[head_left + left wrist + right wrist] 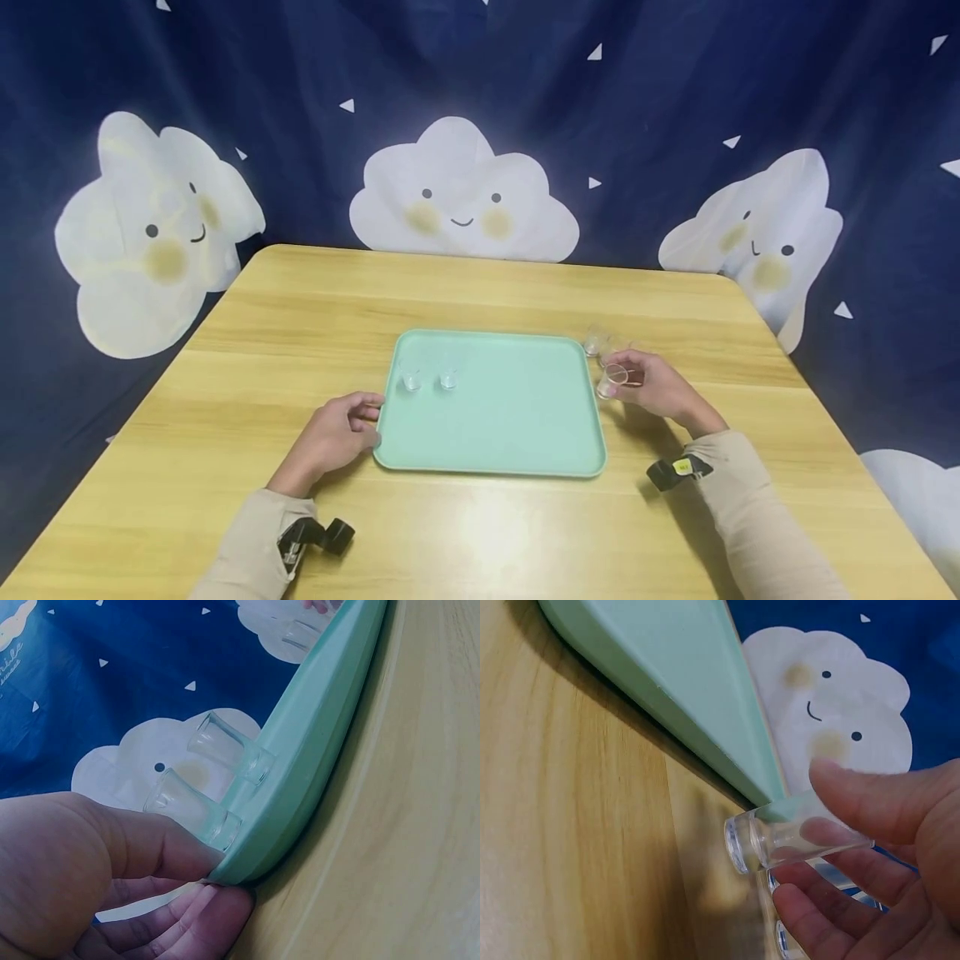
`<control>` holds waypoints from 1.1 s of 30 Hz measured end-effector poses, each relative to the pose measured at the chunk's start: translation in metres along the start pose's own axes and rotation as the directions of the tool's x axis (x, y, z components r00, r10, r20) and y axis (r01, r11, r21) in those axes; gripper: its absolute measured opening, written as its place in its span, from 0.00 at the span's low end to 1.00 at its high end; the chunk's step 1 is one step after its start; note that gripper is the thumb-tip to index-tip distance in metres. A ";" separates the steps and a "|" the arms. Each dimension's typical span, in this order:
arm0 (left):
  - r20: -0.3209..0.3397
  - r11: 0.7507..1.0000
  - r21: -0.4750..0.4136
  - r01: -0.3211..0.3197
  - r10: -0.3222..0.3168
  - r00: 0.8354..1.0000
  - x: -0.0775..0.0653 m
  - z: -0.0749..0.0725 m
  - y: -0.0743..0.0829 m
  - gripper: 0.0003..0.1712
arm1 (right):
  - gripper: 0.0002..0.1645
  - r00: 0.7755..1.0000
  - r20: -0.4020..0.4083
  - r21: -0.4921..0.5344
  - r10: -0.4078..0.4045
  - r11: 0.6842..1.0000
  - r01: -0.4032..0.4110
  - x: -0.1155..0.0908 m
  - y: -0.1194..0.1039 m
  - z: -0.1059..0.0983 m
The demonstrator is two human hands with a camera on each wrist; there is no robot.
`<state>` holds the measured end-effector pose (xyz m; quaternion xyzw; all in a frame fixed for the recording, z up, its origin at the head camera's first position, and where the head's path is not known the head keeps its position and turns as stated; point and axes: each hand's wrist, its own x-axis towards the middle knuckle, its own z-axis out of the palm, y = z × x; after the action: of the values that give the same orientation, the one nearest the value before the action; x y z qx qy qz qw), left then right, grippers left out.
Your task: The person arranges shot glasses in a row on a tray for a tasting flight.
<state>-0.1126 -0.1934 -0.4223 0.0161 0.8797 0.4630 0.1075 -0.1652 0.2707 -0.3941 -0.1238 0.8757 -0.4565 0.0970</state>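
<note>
A mint-green tray (517,417) lies on the table. My left hand (337,433) pinches its left rim, the thumb (161,847) at the top edge and the fingers below. Two clear shot glasses stand upright in the tray's upper left: one shot glass (412,380) near the rim, another shot glass (448,379) just right of it. Beyond the tray's right edge, my right hand (656,383) holds a third clear shot glass (780,836) between thumb and fingers, slightly tilted in the head view. Its base looks raised off the table.
More clear shot glasses (592,343) stand on the wooden table (480,533) by the tray's upper right corner, partly behind the right hand. A dark blue curtain (300,67) with white clouds hangs behind the table. A camera is strapped to each wrist.
</note>
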 end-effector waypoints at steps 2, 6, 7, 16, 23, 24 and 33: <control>0.000 1.000 -0.005 -0.001 0.001 1.000 0.001 0.000 0.000 0.30 | 0.27 1.000 -0.005 -0.022 -0.010 1.000 0.010 0.001 0.000 -0.001; 0.000 1.000 -0.009 0.006 -0.006 1.000 0.000 0.000 0.001 0.31 | 0.25 1.000 -0.016 -0.051 -0.018 0.999 0.017 0.002 -0.001 -0.003; -0.001 1.000 -0.009 0.008 -0.008 1.000 0.000 0.000 0.001 0.31 | 0.24 1.000 -0.021 -0.057 -0.019 0.998 0.018 0.002 -0.002 -0.003; -0.001 1.000 -0.014 0.002 -0.002 1.000 0.001 0.001 0.002 0.30 | 0.25 0.999 -0.040 -0.059 -0.002 0.998 0.000 0.003 -0.007 -0.008; 0.002 1.000 -0.020 0.001 -0.001 1.000 0.000 0.001 0.001 0.31 | 0.24 0.999 -0.035 -0.051 -0.014 0.999 0.012 0.007 -0.013 -0.006; 0.002 1.000 -0.024 0.002 -0.002 1.000 0.000 0.001 0.002 0.31 | 0.24 0.999 -0.036 -0.052 -0.014 0.999 0.012 0.008 -0.014 -0.005; 0.005 0.999 -0.049 0.011 -0.011 1.000 -0.002 0.001 0.003 0.31 | 0.23 0.998 -0.037 -0.055 -0.051 0.997 0.049 0.015 -0.023 -0.001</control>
<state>-0.1109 -0.1909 -0.4197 0.0097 0.8679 0.4838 0.1122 -0.1771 0.2541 -0.3756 -0.1394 0.8861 -0.4372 0.0652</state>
